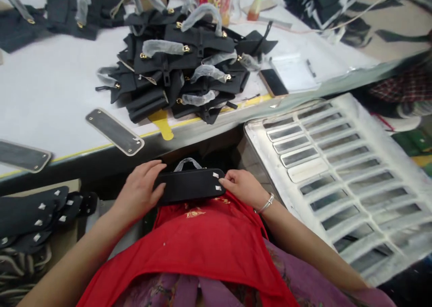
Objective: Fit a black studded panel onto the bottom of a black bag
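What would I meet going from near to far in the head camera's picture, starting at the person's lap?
Red apron → black bag base held at its ends by the left hand and right hand → grey oval plate on the white table → heap of black bag parts → orange bottle.

A bag-making workshop: worktable (50, 95) piled with unfinished black bags (182, 68) (handles wrapped).

No legible text, seemingly.
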Motion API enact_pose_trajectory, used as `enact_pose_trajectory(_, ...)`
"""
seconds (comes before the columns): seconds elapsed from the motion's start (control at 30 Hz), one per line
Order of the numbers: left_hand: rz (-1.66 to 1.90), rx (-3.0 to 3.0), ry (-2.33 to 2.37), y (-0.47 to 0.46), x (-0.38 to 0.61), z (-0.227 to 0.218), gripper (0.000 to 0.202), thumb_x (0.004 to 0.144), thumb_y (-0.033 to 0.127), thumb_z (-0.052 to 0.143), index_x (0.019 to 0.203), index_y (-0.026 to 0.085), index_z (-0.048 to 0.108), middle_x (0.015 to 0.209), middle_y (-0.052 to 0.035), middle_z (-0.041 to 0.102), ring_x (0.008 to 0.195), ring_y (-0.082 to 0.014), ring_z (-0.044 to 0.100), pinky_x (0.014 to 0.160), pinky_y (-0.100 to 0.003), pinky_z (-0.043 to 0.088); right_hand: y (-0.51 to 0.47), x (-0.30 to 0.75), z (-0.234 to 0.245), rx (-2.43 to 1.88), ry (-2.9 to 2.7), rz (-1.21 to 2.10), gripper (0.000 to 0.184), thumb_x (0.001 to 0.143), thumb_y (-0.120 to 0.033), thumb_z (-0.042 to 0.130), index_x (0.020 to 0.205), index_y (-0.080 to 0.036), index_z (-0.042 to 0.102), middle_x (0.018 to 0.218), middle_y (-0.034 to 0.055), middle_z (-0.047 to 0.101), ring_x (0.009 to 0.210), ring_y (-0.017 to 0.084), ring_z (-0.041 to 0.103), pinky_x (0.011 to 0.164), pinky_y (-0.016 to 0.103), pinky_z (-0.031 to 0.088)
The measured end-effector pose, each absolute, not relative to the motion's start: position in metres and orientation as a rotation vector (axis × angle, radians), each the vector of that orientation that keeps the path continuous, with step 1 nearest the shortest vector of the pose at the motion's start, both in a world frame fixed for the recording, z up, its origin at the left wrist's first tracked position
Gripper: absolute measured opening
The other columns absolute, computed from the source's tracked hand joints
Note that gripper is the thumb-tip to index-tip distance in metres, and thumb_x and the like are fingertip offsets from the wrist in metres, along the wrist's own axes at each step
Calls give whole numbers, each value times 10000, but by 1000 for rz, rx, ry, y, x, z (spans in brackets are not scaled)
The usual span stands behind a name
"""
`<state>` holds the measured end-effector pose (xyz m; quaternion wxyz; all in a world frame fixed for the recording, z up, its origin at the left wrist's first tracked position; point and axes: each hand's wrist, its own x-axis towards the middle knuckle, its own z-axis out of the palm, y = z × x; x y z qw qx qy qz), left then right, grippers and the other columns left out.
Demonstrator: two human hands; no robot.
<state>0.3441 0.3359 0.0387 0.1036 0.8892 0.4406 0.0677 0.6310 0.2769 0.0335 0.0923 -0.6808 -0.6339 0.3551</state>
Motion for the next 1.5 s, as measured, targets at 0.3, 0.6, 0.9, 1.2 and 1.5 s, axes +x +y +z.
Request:
enact_pose_trajectory(0.3, 109, 2589, 877, 322, 455, 4, 892, 611, 594, 684, 1291, 92, 399, 1279, -199, 486, 1181, -329, 449, 1018, -476, 312, 272, 638, 26, -1957, -1958, 1000, 278, 833, -355, 493, 659, -164, 595, 670, 18, 628, 580, 99, 515, 531, 226, 286)
enact_pose_trajectory(0.6, 126, 2620, 838, 317, 457, 7, 779, 641, 486, 688, 1251, 83, 421, 1229, -192, 508, 1134, -314, 482, 986, -454, 363, 264, 638, 24, -1950, -2009, 906, 291, 853, -367, 475, 674, -167, 586, 673, 23, 625, 582, 110, 514, 539, 239, 276)
enact_pose_trajectory(0.9, 175, 2638, 803, 318, 461, 8, 735, 642, 464, 676, 1224, 84, 435, 1153, -198, 541, 1061, -318, 521, 940, -467, 395, 265, 640, 22, -1959, -1949, 972, 294, 855, -367, 473, 658, -170, 569, 666, 16, 623, 586, 107, 512, 550, 243, 276)
enact_pose_trajectory(1.2, 155, 2622, 809, 321, 467, 11, 596, 647, 455, 636, 1092, 83, 495, 1027, -161, 570, 939, -286, 534, 869, -403, 423, 268, 639, 24, -1961, -1902, 1046, 297, 847, -356, 466, 634, -169, 553, 635, 11, 599, 566, 99, 489, 552, 241, 278)
enact_pose_trajectory(1.5, 139, 2648, 866, 319, 470, 8, 613, 660, 492, 620, 1095, 83, 483, 1042, -166, 559, 970, -303, 525, 858, -416, 415, 272, 639, 24, -1965, -1866, 1108, 294, 826, -348, 482, 613, -163, 566, 622, 10, 603, 559, 92, 490, 532, 231, 276)
